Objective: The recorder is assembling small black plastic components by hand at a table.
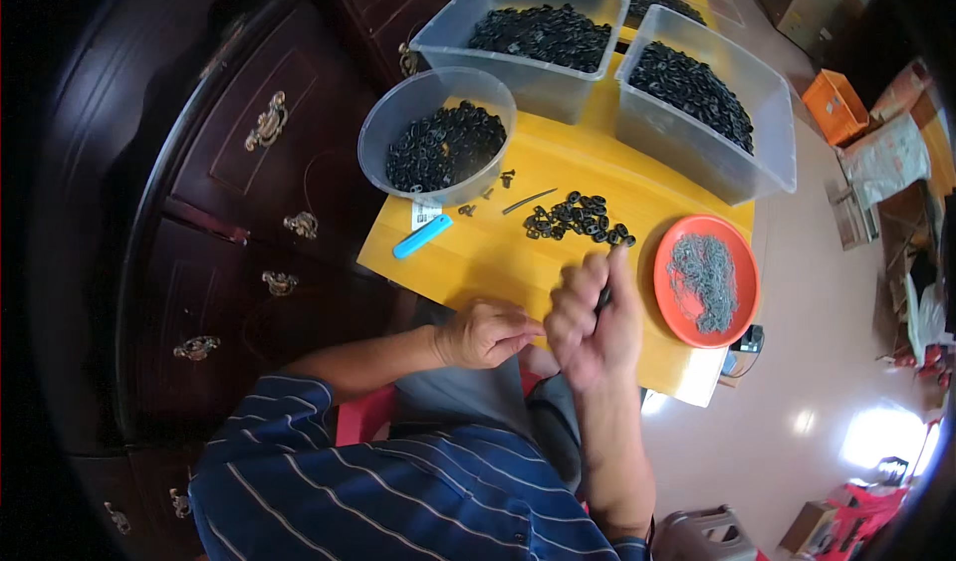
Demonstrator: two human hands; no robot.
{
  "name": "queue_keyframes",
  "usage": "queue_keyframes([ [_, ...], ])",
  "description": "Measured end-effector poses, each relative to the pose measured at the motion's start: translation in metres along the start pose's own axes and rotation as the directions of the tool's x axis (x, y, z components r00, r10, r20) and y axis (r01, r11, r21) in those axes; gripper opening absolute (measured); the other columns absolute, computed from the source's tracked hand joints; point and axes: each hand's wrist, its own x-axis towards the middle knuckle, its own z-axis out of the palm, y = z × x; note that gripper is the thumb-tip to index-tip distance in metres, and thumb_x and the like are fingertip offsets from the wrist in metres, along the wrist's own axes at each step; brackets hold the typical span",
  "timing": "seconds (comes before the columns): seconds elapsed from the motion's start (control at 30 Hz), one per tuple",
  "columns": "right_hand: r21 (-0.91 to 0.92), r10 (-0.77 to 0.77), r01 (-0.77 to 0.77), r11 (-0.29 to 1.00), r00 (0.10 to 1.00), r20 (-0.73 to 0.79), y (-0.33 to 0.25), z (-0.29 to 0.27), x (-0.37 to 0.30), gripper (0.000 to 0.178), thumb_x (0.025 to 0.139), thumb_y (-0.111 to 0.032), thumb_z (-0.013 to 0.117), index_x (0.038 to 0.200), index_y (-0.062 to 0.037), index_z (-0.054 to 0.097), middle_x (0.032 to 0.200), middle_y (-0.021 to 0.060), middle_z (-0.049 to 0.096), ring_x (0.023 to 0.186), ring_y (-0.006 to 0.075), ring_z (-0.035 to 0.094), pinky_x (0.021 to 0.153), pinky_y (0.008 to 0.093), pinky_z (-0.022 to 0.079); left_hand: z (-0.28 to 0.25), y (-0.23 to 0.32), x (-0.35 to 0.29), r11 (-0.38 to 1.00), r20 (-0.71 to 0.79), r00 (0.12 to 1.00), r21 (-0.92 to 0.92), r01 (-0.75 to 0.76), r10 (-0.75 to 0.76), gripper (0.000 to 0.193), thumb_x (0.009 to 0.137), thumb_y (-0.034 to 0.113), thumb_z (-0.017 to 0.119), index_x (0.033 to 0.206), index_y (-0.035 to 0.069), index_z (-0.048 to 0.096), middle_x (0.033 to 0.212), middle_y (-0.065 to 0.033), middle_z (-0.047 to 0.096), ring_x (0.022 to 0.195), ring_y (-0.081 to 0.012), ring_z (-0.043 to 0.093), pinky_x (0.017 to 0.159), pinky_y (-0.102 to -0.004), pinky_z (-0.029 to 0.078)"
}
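Gripping a dark piece, your right hand has black rings just beyond, likely light, stiff, best rim-pinched; your left hand presses fingertips together, contents unclear.

Small dark piece held within the curled fingers of the right hand, mostly hidden, its form not readable. Just beyond, black oval rings lie in a loose, ragged cluster on the yellow surface, many showing open centres, several overlapping, those at the right end close by the thumb tip. Right of these, thin grey metal pieces, tangled and heaped in a round orange-red bowl.
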Motion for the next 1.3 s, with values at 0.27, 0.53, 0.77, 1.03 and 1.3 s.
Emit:
queue_keyframes([
  [0.27,-0.063,-0.122,0.112,0.992,0.977,-0.176,-0.069,0.054,0.189,0.033,0.109,-0.036,0.039,0.09,-0.0114,0.052,0.081,0.0035,0.057,0.064,0.0146,0.049,0.053,0.0283,0.039,-0.01,-0.02,0.0,0.993,0.004,0.993,0.003,-0.116,0.116,0.019,0.087,0.007,0.069,0.105,0.003,0.073,0.098,-0.0112,0.071,0.093,-0.0299,0.07,0.082,-0.0388,0.056],
  [0.53,-0.304,-0.396,0.286,0.909,0.823,-0.407,-0.094,0.104,0.315,0.053,0.111,-0.039,0.031,0.131,0.0085,0.044,0.141,0.0268,0.047,0.131,0.0437,0.047,0.113,0.0593,0.04,0.002,-0.022,-0.008,0.987,-0.112,0.981,-0.025,-0.16,0.157,0.015,0.087,0.014,0.071,0.101,0.008,0.07,0.091,-0.0091,0.068,0.086,-0.0278,0.07,0.075,-0.0398,0.056],
  [0.77,-0.538,-0.402,0.177,0.824,0.853,-0.334,-0.107,0.092,0.332,0.082,0.107,-0.053,0.035,0.163,-0.0061,-0.003,0.169,0.0259,-0.004,0.157,0.0386,-0.004,0.125,0.0569,-0.002,-0.011,-0.02,-0.004,0.987,-0.037,0.989,-0.068,-0.145,0.143,0.016,0.088,0.017,0.072,0.1,0.008,0.069,0.091,-0.0084,0.068,0.084,-0.0289,0.069,0.073,-0.0401,0.055],
  [1.03,-0.582,-0.297,0.195,0.79,0.951,-0.084,-0.081,0.073,0.232,0.054,0.108,-0.043,0.044,0.144,-0.0032,0.047,0.148,0.0222,0.051,0.138,0.0345,0.048,0.117,0.0471,0.034,0.001,-0.014,-0.01,0.982,-0.122,0.979,-0.077,-0.171,0.161,0.015,0.087,0.015,0.072,0.098,0.005,0.071,0.093,-0.0088,0.068,0.086,-0.0296,0.068,0.076,-0.0419,0.054],
  [1.3,-0.683,0.125,-0.009,0.73,0.985,0.122,-0.01,0.012,0.039,0.049,0.101,-0.04,0.062,0.129,0.0006,0.059,0.126,0.0162,0.067,0.111,0.0256,0.067,0.101,0.0398,0.051,0.019,-0.003,-0.071,0.943,0.068,0.979,-0.265,0.202,-0.191,0.016,0.092,0.017,0.069,0.097,0.003,0.073,0.088,-0.0129,0.071,0.084,-0.0292,0.071,0.077,-0.0386,0.056],
])
